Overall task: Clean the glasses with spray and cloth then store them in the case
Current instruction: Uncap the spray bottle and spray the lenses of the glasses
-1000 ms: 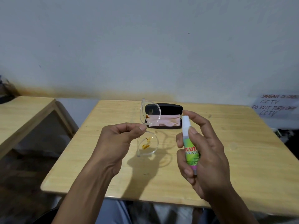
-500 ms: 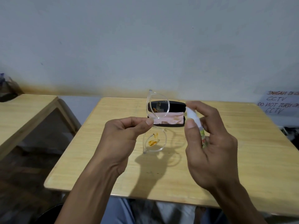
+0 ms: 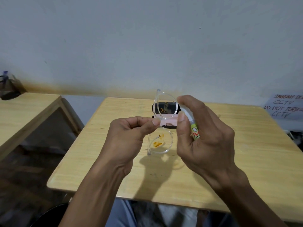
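Clear-framed plastic glasses (image 3: 161,122) held upright above the light wooden table (image 3: 246,161), one lens over the other, orange smears on the lower lens. Higher and nearer the spray nozzle than half a second ago, upper lens now right against the right hand's fingertips. Pinched at the bridge between thumb and curled forefinger of the left hand (image 3: 129,136), wrist bent, forearm rising from below. Small white spray bottle with a green label (image 3: 193,128) gripped in the right hand (image 3: 208,138), forefinger hooked over the top, thumb along its side, nozzle aimed at the upper lens. Label partly hidden: red letters "IVO", then "EAN" below. Behind the glasses, open black case (image 3: 155,106) on the table, pink cloth (image 3: 170,121) lying in it. At far right, handwritten white paper sign (image 3: 285,105): "JANGAN DI", "CCTV", "DO NOT TURN", "CCTV".
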Demonstrator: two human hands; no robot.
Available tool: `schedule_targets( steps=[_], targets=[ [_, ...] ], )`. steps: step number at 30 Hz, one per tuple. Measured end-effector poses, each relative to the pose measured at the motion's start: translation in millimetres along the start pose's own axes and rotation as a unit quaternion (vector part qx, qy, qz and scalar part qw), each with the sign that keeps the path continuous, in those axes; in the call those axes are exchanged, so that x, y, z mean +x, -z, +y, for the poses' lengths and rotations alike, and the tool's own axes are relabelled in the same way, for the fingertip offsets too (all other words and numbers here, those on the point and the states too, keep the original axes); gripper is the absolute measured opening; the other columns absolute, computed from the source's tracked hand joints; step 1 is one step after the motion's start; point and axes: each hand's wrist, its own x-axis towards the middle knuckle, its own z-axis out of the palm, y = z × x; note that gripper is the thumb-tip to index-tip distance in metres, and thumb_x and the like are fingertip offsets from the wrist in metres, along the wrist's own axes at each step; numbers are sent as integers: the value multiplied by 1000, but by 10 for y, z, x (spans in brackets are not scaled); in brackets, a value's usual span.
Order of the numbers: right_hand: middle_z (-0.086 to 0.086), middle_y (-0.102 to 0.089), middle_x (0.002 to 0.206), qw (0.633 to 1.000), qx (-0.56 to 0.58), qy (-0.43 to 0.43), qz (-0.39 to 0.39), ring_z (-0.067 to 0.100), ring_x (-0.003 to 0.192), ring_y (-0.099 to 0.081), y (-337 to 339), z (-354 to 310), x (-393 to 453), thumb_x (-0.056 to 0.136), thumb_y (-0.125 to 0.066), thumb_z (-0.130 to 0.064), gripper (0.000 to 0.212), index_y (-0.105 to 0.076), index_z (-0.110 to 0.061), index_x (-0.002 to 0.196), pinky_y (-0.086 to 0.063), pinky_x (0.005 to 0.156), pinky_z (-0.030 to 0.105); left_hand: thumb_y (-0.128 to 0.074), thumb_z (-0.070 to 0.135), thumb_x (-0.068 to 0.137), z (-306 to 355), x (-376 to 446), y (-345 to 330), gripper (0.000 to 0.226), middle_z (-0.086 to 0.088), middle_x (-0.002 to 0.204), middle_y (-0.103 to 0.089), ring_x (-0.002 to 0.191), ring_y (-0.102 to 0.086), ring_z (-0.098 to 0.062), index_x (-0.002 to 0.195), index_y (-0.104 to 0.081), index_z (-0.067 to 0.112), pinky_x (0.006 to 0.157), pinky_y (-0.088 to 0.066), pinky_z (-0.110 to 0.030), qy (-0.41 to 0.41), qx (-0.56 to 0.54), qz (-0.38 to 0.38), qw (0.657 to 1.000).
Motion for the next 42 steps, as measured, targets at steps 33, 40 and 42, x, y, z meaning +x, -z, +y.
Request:
schedule_targets(
  steps=[33,40,42],
  targets=[
    [2,-72,90,999,26,27,-30,23,60,-63,4,-114,-382,96,-56,-17,30,-57,-21,125,-47,44,31,-76,16,79,167,42,-33,14,18,40,-55,44,-53,13,86,-71,4,68,-32,-21,8,-14,52,999],
    [-8,-57,70,928,248,-264,-84,9,45,-42,116,-18,-331,97,-53,-33,21,-60,-41,115,-39,47,24,-74,13,81,119,111,18,6,10,67,-68,50,-56,16,82,-71,8,69,-33,-18,-18,-19,49,998],
    [1,-51,66,844,364,-376,-119,17,39,-31,104,85,-265,102,-54,-25,17,-63,-37,109,-29,40,21,-74,15,82,98,154,33,5,-2,86,-69,56,-58,16,79,-71,11,69,-35,-16,-28,-10,43,999]
  ],
)
